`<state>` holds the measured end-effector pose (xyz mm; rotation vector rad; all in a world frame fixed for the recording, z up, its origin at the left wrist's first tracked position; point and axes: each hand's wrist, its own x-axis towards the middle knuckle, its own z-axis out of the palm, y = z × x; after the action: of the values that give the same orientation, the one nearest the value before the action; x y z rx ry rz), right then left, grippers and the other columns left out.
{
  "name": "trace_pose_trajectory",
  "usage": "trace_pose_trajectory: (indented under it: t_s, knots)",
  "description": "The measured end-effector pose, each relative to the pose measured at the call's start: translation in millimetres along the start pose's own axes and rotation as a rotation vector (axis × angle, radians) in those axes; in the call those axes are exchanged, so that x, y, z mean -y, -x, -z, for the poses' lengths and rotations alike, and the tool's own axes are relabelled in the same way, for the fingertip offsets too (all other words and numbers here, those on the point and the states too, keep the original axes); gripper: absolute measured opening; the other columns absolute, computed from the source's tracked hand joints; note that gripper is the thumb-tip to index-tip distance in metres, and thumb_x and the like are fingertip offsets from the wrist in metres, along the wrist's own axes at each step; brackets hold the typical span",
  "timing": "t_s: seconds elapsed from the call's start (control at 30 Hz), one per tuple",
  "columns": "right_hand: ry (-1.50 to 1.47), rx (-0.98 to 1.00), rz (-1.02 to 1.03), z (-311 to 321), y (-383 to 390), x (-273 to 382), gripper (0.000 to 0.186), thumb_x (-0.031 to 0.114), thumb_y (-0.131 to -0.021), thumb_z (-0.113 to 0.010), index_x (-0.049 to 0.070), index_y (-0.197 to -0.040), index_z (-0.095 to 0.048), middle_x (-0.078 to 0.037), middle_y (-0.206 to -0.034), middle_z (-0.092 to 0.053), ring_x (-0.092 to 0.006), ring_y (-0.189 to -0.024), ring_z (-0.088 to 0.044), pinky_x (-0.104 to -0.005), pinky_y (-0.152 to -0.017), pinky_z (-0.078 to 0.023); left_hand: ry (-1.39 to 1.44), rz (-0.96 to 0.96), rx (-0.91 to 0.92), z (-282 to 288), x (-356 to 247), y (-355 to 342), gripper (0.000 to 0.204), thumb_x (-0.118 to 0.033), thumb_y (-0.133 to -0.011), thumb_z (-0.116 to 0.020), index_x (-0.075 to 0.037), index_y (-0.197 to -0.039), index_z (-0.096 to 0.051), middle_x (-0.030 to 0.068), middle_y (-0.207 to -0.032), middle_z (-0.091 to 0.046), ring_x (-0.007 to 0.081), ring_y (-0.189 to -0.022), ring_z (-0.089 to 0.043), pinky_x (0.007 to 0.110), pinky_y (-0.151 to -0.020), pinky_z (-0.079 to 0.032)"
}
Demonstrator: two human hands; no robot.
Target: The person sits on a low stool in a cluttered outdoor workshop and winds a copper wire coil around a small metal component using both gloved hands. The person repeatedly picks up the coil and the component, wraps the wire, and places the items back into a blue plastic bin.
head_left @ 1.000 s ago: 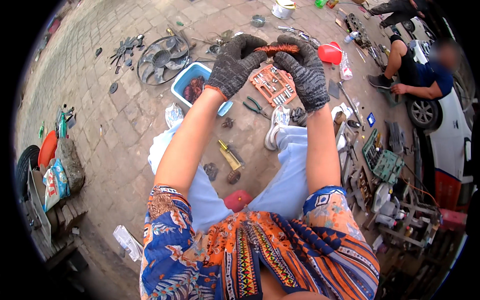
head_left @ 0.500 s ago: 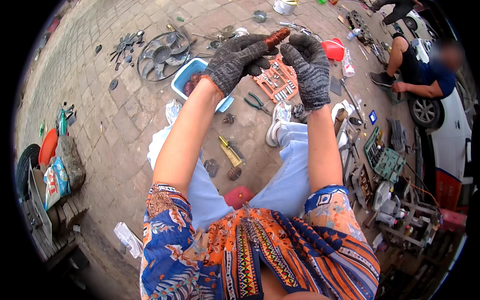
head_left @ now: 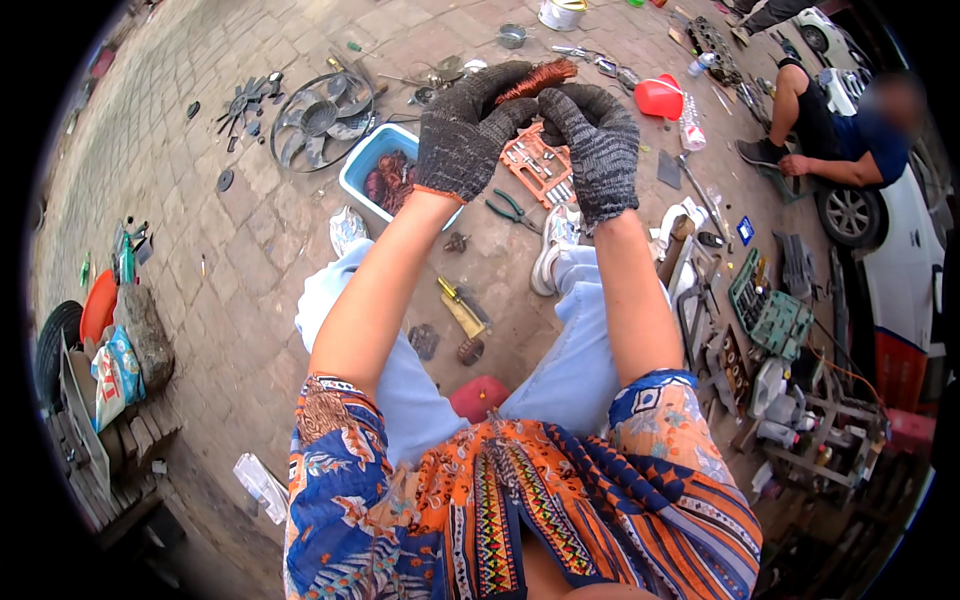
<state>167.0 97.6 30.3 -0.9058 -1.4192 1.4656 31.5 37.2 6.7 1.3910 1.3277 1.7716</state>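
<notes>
A reddish-brown bundle of copper wire (head_left: 540,78) is held up in front of me, over the far side of the paving. My left hand (head_left: 468,135), in a dark grey knit glove with an orange cuff, grips it from the left, with its fingers wrapped behind. From the right, my right hand (head_left: 595,145), gloved alike, closes its fingertips on the near underside of the bundle; they are partly hidden. Below my left hand stands a blue tub (head_left: 352,180) with a white rim, containing more copper wire coils (head_left: 390,182).
An orange socket set case (head_left: 540,172) and green-handled pliers (head_left: 512,208) lie between my feet and hands. A fan in a ring (head_left: 325,118) is at far left, a red bucket (head_left: 660,98) at far right. A person (head_left: 865,140) sits by a white car (head_left: 895,270).
The bundle has gone from tightly coiled to looser, with frayed strands. My right hand has moved left against my left hand, and its fingers have closed on the bundle.
</notes>
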Motion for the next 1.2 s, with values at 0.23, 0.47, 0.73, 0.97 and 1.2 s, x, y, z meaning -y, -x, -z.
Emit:
trace_pose_trajectory:
  t_s: [0.23, 0.47, 0.73, 0.97, 1.2]
  knots:
    - [-0.011, 0.019, 0.147, 3.2, 0.0, -0.7, 0.016, 0.008, -0.079, -0.069, -0.001, -0.089, -0.06, -0.005, -0.077, -0.063, -0.0111, -0.065, -0.059, -0.0235, -0.06, -0.049, -0.028, -0.045, -0.033, -3.2, 1.0, 0.0, 0.038, -0.008, -0.083, -0.061, -0.002, -0.12, -0.054, 0.0093, -0.103, -0.063, 0.0149, -0.086, -0.063, 0.026, -0.07, -0.052]
    - [-0.029, 0.025, 0.338, 0.1, -4.8, 0.4, 0.029, 0.003, -0.081, -0.065, -0.002, -0.107, -0.056, -0.009, -0.098, -0.062, -0.0132, -0.084, -0.06, -0.0261, -0.074, -0.052, 0.353, 0.293, 0.046, 2.4, -25.8, -1.3, 0.036, -0.012, -0.086, -0.06, -0.001, -0.119, -0.054, 0.0103, -0.1, -0.064, 0.0145, -0.077, -0.064, 0.026, -0.065, -0.053]
    - [-0.105, 0.13, 0.247, 2.3, -1.5, 7.7, 0.033, 0.004, -0.082, -0.064, -0.002, -0.114, -0.055, -0.009, -0.099, -0.062, -0.0136, -0.084, -0.06, -0.0257, -0.072, -0.052, 0.521, 0.392, 0.123, 8.4, -27.5, -0.5, 0.033, -0.016, -0.087, -0.059, 0.001, -0.115, -0.057, 0.0091, -0.093, -0.065, 0.0119, -0.071, -0.062, 0.022, -0.059, -0.052]
    - [-0.246, 0.205, 0.118, 8.5, -4.4, 2.0, 0.032, 0.009, -0.084, -0.062, 0.0, -0.114, -0.055, -0.008, -0.098, -0.062, -0.012, -0.081, -0.06, -0.0233, -0.068, -0.051, 0.594, 0.446, 0.152, 9.1, -26.7, 0.7, 0.033, -0.019, -0.087, -0.059, 0.0, -0.114, -0.058, 0.008, -0.091, -0.066, 0.0099, -0.067, -0.061, 0.021, -0.056, -0.05]
    - [-0.271, 0.205, 0.113, 7.1, -3.6, 3.4, 0.032, 0.009, -0.085, -0.061, 0.0, -0.115, -0.055, -0.007, -0.1, -0.062, -0.0121, -0.082, -0.06, -0.0235, -0.068, -0.05, 0.676, 0.519, 0.121, 12.2, -19.0, -0.6, 0.03, -0.019, -0.087, -0.057, -0.002, -0.112, -0.057, 0.0066, -0.089, -0.065, 0.009, -0.065, -0.06, 0.02, -0.052, -0.047]
